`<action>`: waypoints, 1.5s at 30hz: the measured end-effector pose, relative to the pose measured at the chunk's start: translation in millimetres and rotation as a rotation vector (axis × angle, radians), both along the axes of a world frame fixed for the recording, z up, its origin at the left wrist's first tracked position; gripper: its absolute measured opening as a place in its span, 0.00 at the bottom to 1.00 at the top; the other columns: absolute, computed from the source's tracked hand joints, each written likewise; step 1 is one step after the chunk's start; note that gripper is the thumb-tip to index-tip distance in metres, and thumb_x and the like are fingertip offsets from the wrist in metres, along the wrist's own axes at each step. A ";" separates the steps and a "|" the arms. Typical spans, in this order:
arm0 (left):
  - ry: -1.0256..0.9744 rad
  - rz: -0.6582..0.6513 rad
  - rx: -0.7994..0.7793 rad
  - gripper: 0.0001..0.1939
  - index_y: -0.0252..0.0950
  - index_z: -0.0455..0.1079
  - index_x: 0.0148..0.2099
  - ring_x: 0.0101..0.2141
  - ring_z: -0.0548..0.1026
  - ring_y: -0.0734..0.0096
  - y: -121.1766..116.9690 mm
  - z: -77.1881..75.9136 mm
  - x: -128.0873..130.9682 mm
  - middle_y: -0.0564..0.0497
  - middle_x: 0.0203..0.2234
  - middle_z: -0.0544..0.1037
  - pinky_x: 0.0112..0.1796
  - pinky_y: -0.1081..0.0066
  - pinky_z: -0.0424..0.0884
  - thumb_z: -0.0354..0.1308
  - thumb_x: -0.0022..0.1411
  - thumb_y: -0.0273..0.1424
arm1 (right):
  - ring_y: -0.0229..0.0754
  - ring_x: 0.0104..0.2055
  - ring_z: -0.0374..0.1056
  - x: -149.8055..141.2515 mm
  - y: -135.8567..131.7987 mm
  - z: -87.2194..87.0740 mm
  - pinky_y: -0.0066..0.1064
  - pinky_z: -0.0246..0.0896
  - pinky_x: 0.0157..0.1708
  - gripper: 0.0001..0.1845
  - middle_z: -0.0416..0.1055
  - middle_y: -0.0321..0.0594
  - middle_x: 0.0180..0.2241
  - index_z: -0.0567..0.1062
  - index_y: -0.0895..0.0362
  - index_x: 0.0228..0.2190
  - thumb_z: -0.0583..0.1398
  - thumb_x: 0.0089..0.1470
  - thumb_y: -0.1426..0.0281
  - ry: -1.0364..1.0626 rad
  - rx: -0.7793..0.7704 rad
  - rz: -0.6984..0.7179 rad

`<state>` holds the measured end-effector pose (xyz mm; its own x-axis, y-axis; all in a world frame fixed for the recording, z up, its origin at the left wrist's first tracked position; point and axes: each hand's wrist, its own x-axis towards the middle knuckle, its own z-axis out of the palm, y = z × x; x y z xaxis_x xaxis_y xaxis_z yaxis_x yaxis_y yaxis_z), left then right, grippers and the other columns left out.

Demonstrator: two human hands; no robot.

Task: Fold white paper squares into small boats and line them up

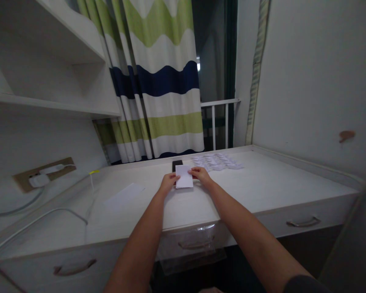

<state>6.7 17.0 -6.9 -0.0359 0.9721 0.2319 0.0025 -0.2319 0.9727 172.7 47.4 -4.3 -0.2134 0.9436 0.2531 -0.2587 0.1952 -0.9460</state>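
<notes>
Between my two hands is a small white sheet of paper (pixel 184 177), held just above the desk and facing me. My left hand (pixel 170 180) pinches its left edge, thumb on the front. On the opposite edge, my right hand (pixel 200 174) grips the paper near its upper right, and something small and red shows by those fingers, too small to name. A black phone-like slab (pixel 177 163) lies behind the paper, partly covered by it. Folded white paper pieces (pixel 218 161) are laid out in rows beyond my right hand. Left of my left hand lies another flat white sheet (pixel 125 194).
The white desk (pixel 280 179) has drawers with metal handles along its front. A clear plastic sheet (pixel 189 248) hangs over the middle drawer. At left are a wall socket with a plugged-in charger (pixel 39 180), a cable (pixel 61 209) and overhead shelves. A striped curtain (pixel 171 81) hangs behind.
</notes>
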 end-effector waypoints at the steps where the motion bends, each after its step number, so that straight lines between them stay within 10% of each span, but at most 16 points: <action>1: 0.001 0.003 -0.003 0.10 0.31 0.71 0.23 0.22 0.70 0.73 0.1 -0.1 0.1 0.51 0.19 0.74 0.26 0.72 0.66 0.64 0.35 0.32 | 0.34 0.23 0.64 -0.1 0.3 -0.1 0.29 0.61 0.29 0.14 0.67 0.33 0.19 0.70 0.60 0.18 0.67 0.26 0.67 0.010 0.004 -0.008; 45: 0.047 -0.041 -0.044 0.10 0.29 0.71 0.25 0.21 0.68 0.74 -1.2 -0.2 2.3 0.50 0.19 0.74 0.25 0.74 0.64 0.64 0.37 0.30 | 0.35 0.22 0.65 1.7 10.5 -5.0 0.31 0.63 0.28 0.13 0.68 0.34 0.19 0.70 0.59 0.21 0.64 0.32 0.63 0.118 0.098 -0.180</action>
<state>8.9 15.8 -7.1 0.0144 0.9817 0.1899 0.0399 -0.1903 0.9809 174.4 57.9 -9.3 -0.0070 0.9336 0.3583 -0.3192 0.3375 -0.8856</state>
